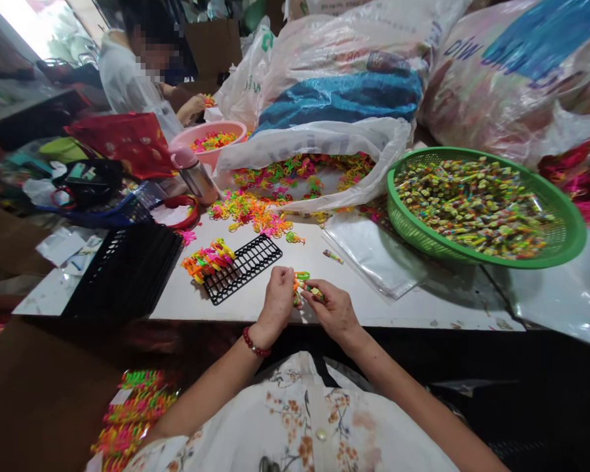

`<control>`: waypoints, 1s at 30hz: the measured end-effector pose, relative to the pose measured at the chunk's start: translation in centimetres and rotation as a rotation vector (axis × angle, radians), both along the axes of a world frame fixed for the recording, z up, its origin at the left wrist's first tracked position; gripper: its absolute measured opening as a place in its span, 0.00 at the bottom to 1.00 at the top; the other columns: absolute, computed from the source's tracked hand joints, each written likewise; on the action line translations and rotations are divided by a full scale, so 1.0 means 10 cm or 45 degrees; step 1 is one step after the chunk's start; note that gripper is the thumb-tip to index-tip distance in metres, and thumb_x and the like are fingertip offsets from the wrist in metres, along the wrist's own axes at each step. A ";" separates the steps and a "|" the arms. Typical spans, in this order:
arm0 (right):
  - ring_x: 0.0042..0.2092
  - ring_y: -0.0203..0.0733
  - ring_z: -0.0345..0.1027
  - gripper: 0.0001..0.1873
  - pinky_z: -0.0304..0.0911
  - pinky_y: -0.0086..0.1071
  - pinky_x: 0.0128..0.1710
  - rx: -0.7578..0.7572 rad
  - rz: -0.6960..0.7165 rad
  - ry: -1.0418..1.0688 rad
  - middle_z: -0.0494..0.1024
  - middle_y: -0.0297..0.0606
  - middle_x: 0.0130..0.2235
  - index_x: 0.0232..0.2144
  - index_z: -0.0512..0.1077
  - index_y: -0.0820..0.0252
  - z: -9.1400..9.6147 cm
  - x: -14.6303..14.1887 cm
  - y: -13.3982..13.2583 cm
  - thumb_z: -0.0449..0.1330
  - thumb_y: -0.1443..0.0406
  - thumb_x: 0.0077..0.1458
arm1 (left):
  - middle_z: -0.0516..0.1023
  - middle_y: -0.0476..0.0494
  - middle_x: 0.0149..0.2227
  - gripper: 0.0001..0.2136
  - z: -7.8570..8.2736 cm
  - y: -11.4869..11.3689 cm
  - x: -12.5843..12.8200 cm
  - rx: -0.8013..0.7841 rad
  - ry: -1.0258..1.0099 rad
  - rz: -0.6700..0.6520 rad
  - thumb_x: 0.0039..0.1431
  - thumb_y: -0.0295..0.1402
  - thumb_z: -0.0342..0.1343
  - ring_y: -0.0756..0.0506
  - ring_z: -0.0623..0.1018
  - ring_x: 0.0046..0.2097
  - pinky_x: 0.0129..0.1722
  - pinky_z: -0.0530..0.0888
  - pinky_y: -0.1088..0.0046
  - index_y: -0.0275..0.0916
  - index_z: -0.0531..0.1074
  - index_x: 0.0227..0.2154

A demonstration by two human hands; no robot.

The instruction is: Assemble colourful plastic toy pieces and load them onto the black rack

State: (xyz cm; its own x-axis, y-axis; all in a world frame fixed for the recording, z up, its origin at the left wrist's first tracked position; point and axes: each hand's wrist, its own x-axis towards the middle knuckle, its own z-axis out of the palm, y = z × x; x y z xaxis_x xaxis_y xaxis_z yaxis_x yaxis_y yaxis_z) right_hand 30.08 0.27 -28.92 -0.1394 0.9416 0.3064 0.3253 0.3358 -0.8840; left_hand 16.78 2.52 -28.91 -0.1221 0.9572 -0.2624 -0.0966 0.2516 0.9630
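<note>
Near the table's front edge, my left hand (276,295) is closed on a small green and orange plastic piece (301,276). Close beside it, my right hand (336,311) pinches a slim, multicoloured wrapped stick (316,292), its end touching or nearly touching the plastic piece. Fingers partly hide both items. A black slotted rack (258,257) lies to the left of my hands, and bright pink, yellow and orange pieces (209,259) stand in its left end. Another wrapped stick (333,256) rests on the white table beyond my right hand.
A green basket (563,257) of wrapped sticks stands at the right, by clear plastic bags (373,252). Loose plastic pieces (255,213) spill from a big sack (398,134). Black racks (128,269) are stacked leftward, near a flask (196,176). Another person (128,78) sits at back left.
</note>
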 end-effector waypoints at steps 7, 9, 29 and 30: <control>0.34 0.39 0.74 0.12 0.70 0.29 0.32 -0.177 -0.036 0.212 0.81 0.37 0.35 0.40 0.79 0.58 0.02 0.00 -0.02 0.63 0.58 0.56 | 0.68 0.52 0.27 0.09 0.08 -0.03 0.03 0.087 0.219 0.077 0.65 0.41 0.51 0.51 0.68 0.23 0.21 0.66 0.76 0.42 0.63 0.34; 0.25 0.34 0.68 0.15 0.65 0.26 0.24 -0.343 -0.052 0.329 0.78 0.33 0.28 0.39 0.79 0.59 0.00 0.00 -0.01 0.64 0.56 0.54 | 0.69 0.51 0.28 0.07 0.13 -0.05 0.04 0.281 0.405 0.160 0.64 0.38 0.53 0.50 0.70 0.27 0.26 0.67 0.75 0.42 0.64 0.33; 0.42 0.42 0.77 0.13 0.73 0.36 0.45 -0.032 0.017 0.063 0.82 0.40 0.43 0.46 0.78 0.55 -0.17 0.08 -0.03 0.58 0.64 0.60 | 0.66 0.52 0.26 0.09 -0.20 0.08 0.17 0.145 0.413 0.036 0.65 0.39 0.48 0.50 0.68 0.25 0.23 0.66 0.77 0.41 0.61 0.31; 0.43 0.43 0.78 0.13 0.73 0.36 0.46 -0.028 0.012 0.046 0.82 0.40 0.43 0.46 0.78 0.55 -0.20 0.12 -0.01 0.58 0.64 0.61 | 0.65 0.51 0.26 0.10 -0.21 0.13 0.18 0.166 0.448 0.010 0.66 0.39 0.47 0.49 0.68 0.25 0.24 0.67 0.75 0.42 0.61 0.30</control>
